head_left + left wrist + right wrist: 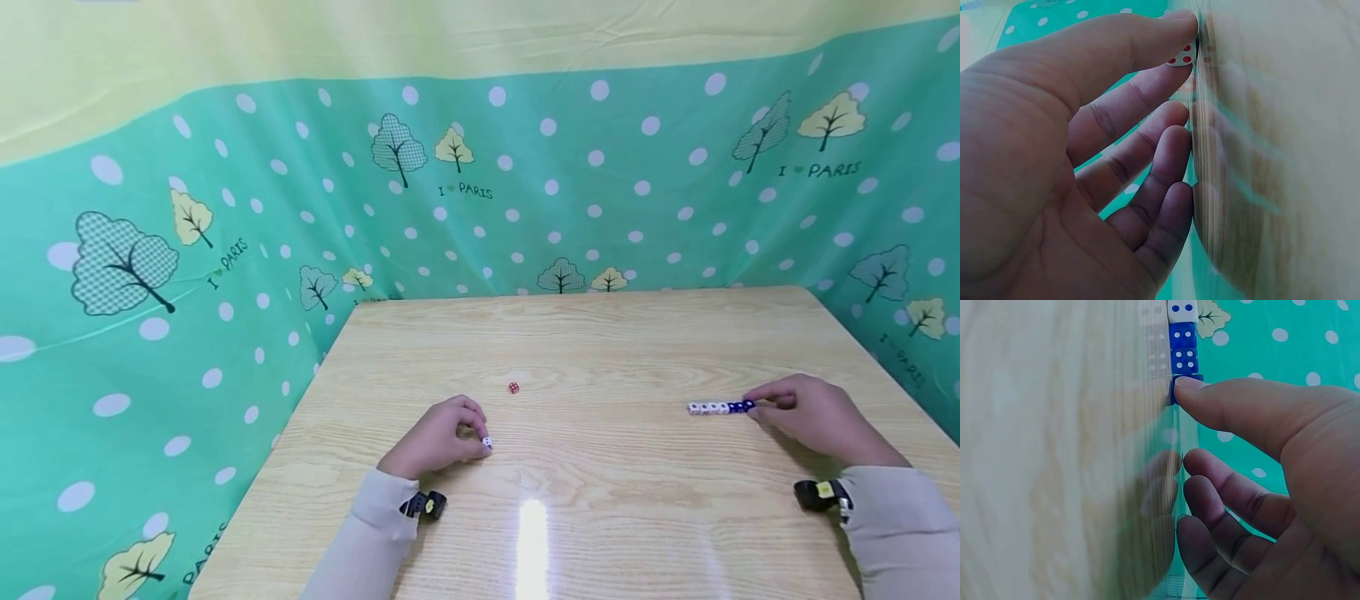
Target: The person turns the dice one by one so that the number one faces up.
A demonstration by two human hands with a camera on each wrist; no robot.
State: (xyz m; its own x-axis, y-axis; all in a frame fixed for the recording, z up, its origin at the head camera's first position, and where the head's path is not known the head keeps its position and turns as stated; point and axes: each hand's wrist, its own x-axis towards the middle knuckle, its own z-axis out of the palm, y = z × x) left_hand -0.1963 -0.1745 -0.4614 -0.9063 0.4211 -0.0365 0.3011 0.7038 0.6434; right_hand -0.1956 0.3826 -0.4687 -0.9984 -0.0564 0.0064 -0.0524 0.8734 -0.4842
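My left hand [441,435] is low over the left part of the table, pinching a white die [487,442] between thumb and index finger. In the left wrist view that white die [1184,57] shows red pips, and the other fingertips are right at the tabletop. To the right, a straight row of dice lies on the table: white dice [708,408] on the left, blue dice [738,407] on the right. My right hand [821,418] pinches the blue die [1176,392] at the row's right end, the thumb covering much of it; the index finger is hidden in the right wrist view.
A single red die [513,387] lies beyond my left hand, toward the middle of the wooden table [600,342]. A green dotted curtain [555,175] hangs along the back and both sides. Each wrist wears a strapped black camera [435,505].
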